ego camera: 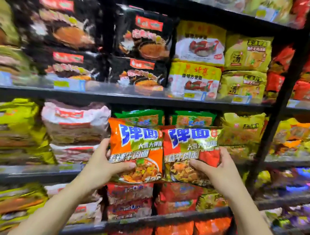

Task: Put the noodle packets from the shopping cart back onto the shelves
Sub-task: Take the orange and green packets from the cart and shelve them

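Two noodle packets are held up side by side in front of the shelves. My left hand (pixel 105 162) grips the orange packet (pixel 137 144) by its lower left corner, thumb across the front. My right hand (pixel 220 170) grips the red packet (pixel 187 148) at its lower right, thumb on the front and fingers behind. Both packets carry large blue characters and a noodle picture. They cover the middle shelf (pixel 26 172) where green packets (pixel 140 115) stand just behind them. The shopping cart is out of view.
Black shelving (pixel 113 97) is packed with noodle multipacks: black ones (pixel 142 35) and yellow ones (pixel 194 79) above, white-pink packs (pixel 73 123) at left, red and orange packs (pixel 173 231) below. A black upright post (pixel 291 85) divides the right bay.
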A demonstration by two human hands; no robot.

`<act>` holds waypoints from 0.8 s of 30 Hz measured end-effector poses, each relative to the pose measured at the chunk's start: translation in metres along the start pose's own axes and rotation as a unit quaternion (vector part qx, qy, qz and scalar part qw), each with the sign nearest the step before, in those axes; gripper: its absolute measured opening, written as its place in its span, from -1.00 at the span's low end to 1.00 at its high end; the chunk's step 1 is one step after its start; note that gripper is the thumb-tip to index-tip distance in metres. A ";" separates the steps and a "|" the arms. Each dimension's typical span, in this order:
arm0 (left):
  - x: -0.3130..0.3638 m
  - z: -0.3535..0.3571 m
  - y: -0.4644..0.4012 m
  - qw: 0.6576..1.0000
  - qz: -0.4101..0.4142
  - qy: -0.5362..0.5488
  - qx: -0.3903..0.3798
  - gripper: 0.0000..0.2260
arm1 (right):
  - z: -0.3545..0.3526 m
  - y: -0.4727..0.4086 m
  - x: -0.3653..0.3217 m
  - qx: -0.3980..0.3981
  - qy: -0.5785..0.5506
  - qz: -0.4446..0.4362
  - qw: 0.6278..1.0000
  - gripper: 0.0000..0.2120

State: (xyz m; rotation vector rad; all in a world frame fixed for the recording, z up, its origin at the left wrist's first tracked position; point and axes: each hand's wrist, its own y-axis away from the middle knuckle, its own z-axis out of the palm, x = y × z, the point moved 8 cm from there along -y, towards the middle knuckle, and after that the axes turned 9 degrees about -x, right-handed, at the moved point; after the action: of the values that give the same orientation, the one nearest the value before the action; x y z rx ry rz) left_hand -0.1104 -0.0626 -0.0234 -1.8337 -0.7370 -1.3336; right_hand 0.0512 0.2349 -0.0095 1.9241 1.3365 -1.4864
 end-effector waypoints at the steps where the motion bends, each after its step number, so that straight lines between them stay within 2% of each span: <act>1: 0.001 -0.014 0.007 1.000 0.000 -0.005 0.013 -0.40 | 0.013 -0.002 -0.007 -0.011 -0.007 -0.006 1.000 -0.47; 9: -0.002 -0.111 0.068 0.990 -0.017 -0.030 0.137 -0.35 | 0.120 -0.033 -0.051 -0.125 -0.031 -0.059 0.990 -0.47; 11: -0.001 -0.124 0.085 0.986 -0.022 -0.036 0.164 -0.39 | 0.143 -0.039 -0.059 -0.152 -0.037 -0.067 0.985 -0.48; 19: 0.004 -0.177 0.160 0.950 -0.052 -0.077 0.298 -0.43 | 0.244 -0.045 -0.093 -0.273 -0.081 -0.111 0.952 -0.45; 24: 0.007 -0.204 0.208 0.929 -0.059 -0.081 0.355 -0.45 | 0.301 -0.031 -0.117 -0.325 -0.111 -0.133 0.930 -0.44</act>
State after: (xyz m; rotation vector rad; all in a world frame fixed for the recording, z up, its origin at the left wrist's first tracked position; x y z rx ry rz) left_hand -0.0514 -0.3475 -0.0265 -1.3245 -1.2427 -0.8191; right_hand -0.1383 -0.0281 -0.0112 1.1605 1.7473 -1.1149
